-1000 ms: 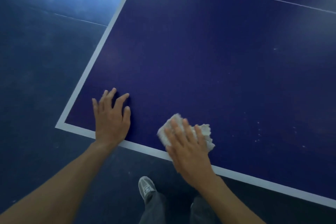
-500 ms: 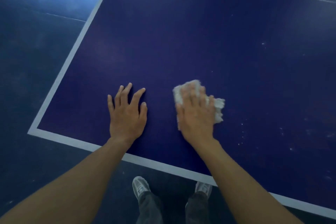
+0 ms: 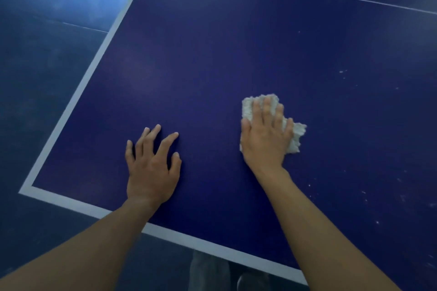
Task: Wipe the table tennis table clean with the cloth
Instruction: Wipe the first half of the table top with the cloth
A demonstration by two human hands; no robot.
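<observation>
Head view: speckled blue table (image 3: 236, 54), dark floor (image 3: 47, 82); left hand (image 3: 152, 172) spread, right hand (image 3: 264, 139) flat on cloth (image 3: 296, 136).

Much of the cloth (image 3: 296, 136) lay hidden beneath the right hand (image 3: 267, 136), only its ragged edges showing. The tabletop (image 3: 212, 54) ran out past the top and right edges, both forearms (image 3: 331, 231) past the bottom. Pale specks (image 3: 341, 71) at right were too small to identify; a trouser leg (image 3: 208, 267) and shoe (image 3: 248, 281) below were dim and cropped.

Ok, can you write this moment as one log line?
right hand: presses crumpled white cloth on dark blue table tennis table | left hand: rests on table | white specks: right of cloth
</observation>
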